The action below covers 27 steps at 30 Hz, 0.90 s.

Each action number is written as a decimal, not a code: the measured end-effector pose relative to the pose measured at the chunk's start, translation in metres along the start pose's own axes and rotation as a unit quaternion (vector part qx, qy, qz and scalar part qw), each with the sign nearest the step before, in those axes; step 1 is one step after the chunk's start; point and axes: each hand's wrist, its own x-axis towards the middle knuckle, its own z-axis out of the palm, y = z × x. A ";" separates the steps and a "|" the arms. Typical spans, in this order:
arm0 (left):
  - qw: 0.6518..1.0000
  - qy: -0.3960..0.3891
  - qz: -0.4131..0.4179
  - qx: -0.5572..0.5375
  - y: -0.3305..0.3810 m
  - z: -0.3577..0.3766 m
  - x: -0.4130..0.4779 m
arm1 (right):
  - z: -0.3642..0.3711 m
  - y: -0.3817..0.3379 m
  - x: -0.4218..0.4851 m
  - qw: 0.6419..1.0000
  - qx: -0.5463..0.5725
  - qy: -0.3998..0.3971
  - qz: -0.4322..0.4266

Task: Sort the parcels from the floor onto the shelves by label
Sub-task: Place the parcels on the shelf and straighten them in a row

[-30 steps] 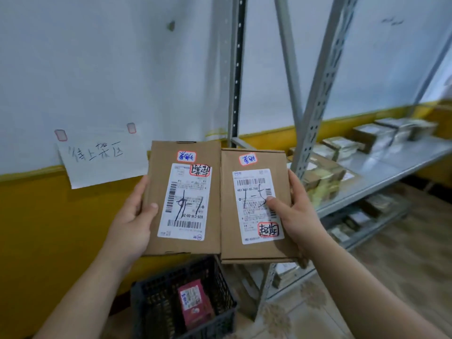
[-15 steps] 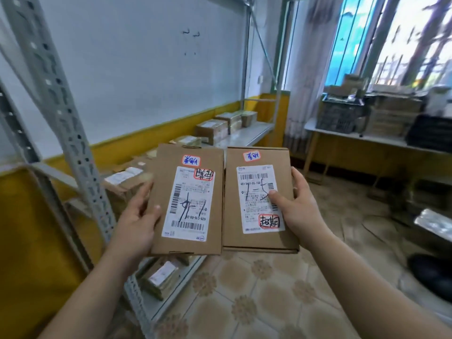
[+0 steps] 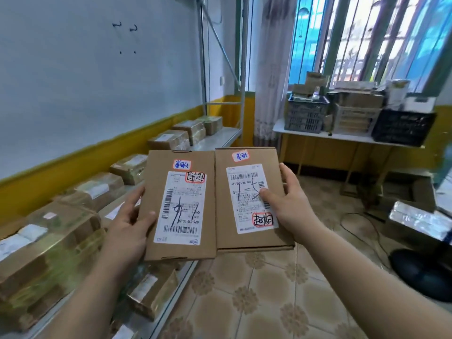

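Note:
Two flat brown cardboard parcels are held up side by side in front of me. My left hand grips the left parcel by its left edge, thumb on the front. It bears a white shipping label and two small red-edged stickers. My right hand grips the right parcel by its right edge, thumb pressed on its white label. A grey metal shelf runs along the wall on the left, carrying several taped brown parcels.
A lower shelf level holds more taped parcels. Against the window stands a white table stacked with crates and boxes. On the right floor lie an open carton, a foil-wrapped parcel and a dark round object. The tiled floor stretches ahead.
The view has swung right, from the wall note and floor basket to along the shelf toward the window. Both hands keep the same grip on the two parcels.

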 end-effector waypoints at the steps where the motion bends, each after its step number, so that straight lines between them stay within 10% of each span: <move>1: 1.000 -0.001 -0.003 -0.006 -0.002 0.006 0.021 | 0.004 0.001 0.022 1.000 -0.005 0.000 0.003; 27: 0.998 -0.009 -0.009 0.069 -0.031 0.273 0.403 | -0.050 0.065 0.473 0.999 -0.023 -0.010 0.029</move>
